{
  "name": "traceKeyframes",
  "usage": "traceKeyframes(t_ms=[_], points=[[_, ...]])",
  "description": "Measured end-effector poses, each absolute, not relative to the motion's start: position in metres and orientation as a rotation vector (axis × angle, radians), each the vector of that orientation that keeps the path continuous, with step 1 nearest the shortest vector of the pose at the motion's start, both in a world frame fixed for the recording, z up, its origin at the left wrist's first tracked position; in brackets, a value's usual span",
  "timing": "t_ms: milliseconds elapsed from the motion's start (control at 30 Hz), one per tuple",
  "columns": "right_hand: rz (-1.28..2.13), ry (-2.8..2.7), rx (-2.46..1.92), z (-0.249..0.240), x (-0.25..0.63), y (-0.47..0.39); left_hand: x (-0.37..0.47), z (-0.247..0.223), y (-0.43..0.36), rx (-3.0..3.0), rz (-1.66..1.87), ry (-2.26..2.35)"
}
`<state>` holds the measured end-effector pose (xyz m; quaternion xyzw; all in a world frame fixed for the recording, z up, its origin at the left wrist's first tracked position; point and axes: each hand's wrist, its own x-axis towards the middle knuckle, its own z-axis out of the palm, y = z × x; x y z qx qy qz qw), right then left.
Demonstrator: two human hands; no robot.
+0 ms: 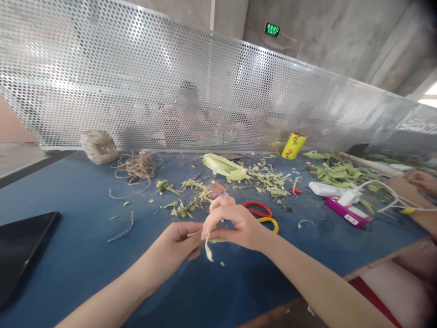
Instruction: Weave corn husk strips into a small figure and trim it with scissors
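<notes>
The right thumb and forefinger are pinched together on a pale strip (208, 251), and the left thumb presses against its own forefinger with a pale edge, apparently of the same strip, between them. The strip lies right at the meeting fingertips; its loose end hangs down toward the near side, its long axis running near to far, closer to the right hand (235, 223) than the left hand (182, 239), which sits just to the left. The exact fold under the fingers is hidden.

Just beyond the right hand lie scissors (262, 210), red and yellow handles showing, blades out of sight. Farther off, a green husk (223, 167) lies lengthwise from left to right, leaf scraps (273, 180) beside it. Far left is a tangle of twine (138, 166); near left, a black tablet (27, 253). A purple power strip (346, 213) lies to the right, and another person's hand (421, 180) shows at the far right edge.
</notes>
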<state>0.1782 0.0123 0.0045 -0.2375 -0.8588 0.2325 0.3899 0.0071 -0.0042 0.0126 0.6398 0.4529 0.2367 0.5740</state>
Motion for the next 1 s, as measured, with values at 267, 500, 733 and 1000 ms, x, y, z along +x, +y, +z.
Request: traceKeyframes(t_ms=[267,500,733,1000], points=[[0.320,-2.221,-0.479,0.005,0.184,0.015,0.001,0.015,0.000,1.531,0.519,1.074],[0.174,-2.328,-0.510,0.006,0.189,0.013,-0.001,0.017,0.000,1.511,0.517,1.083],[0.232,-2.316,-0.615,0.008,0.187,0.009,0.001,0.017,0.000,1.510,0.518,1.091],[0.189,-2.321,-0.636,0.005,0.190,0.012,0.001,0.015,0.001,1.518,0.534,1.101]])
